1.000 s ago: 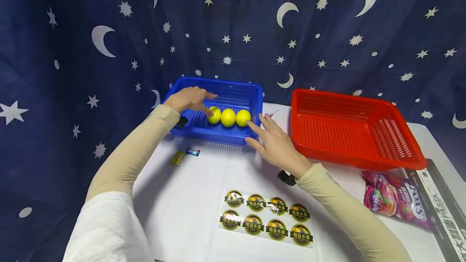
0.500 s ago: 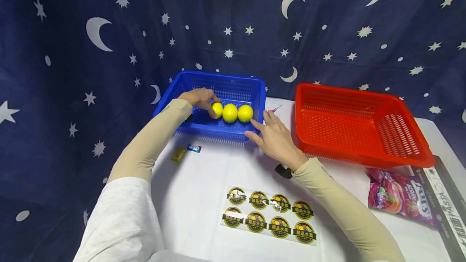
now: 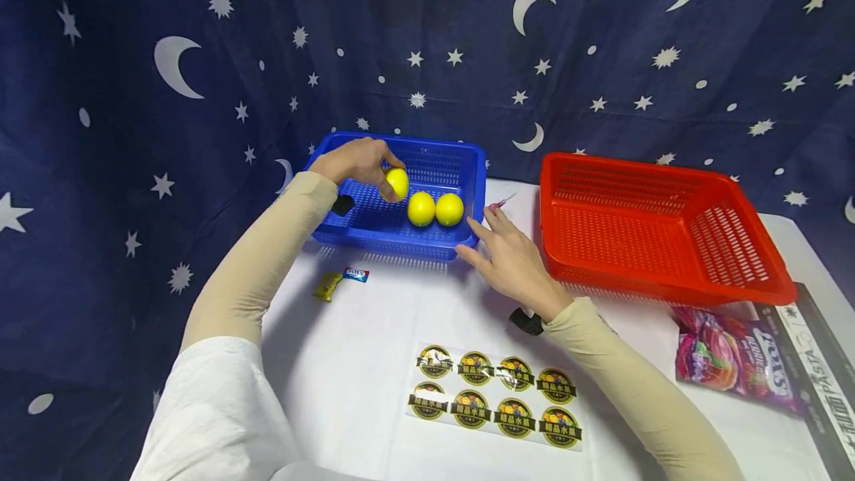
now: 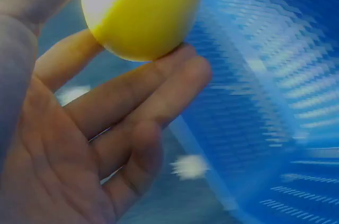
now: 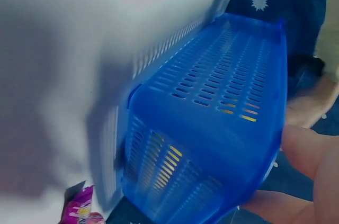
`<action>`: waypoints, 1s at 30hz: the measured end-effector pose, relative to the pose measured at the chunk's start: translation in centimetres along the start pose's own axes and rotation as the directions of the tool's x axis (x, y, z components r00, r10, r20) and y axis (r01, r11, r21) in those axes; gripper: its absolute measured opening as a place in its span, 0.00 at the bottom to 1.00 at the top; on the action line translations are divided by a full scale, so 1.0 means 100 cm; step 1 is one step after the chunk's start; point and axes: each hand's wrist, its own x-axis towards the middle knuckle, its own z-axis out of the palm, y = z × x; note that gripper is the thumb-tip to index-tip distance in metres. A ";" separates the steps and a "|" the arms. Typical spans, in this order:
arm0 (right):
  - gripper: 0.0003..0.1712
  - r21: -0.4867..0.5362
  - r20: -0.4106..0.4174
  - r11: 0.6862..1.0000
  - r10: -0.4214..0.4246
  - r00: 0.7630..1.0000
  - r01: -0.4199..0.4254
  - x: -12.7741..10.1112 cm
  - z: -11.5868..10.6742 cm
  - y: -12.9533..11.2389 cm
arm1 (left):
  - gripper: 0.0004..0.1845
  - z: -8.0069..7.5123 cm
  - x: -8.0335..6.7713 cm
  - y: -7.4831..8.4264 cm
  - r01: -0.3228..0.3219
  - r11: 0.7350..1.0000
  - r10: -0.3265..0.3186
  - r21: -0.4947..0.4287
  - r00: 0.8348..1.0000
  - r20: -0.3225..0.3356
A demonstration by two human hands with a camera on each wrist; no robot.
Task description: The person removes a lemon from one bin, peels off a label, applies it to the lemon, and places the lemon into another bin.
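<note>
In the head view a blue plastic basket stands on the white-covered table. My left hand is over its left part and pinches a round yellow fruit between thumb and fingertips. Seen from the left wrist, the yellow fruit looks smooth and shiny, held clear of the basket floor. Two similar yellow fruits lie side by side in the basket. At its front right corner my right hand has its fingers spread. In the right wrist view that hand's thumb is at the basket rim.
To the right is a red basket. A purple snack bag and a long pasta box lie at the right edge. Nearer are a sticker sheet, a yellow sweet and a blue sweet.
My left hand has closed on the leftmost yellow fruit and lifted it up, away from the other two. The right hand has stayed near the basket's corner.
</note>
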 end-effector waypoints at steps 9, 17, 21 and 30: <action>0.33 0.184 -0.062 0.981 -0.050 0.997 0.060 -0.065 -0.012 0.026 | 0.43 0.032 -0.105 0.076 -0.179 0.969 0.237 0.169 0.864 -0.444; 0.35 0.209 -0.013 0.977 -0.029 0.999 0.031 -0.108 -0.012 0.052 | 0.42 0.150 -0.122 0.129 -0.388 0.922 0.339 0.017 0.783 -0.521; 0.36 0.260 0.039 0.964 -0.076 0.996 0.064 -0.100 -0.002 0.055 | 0.43 0.179 -0.096 0.139 -0.349 0.936 0.294 -0.049 0.851 -0.436; 0.36 0.317 0.122 0.948 -0.051 0.991 0.010 -0.090 0.014 0.059 | 0.45 0.194 -0.062 0.159 -0.355 0.932 0.324 -0.067 0.904 -0.279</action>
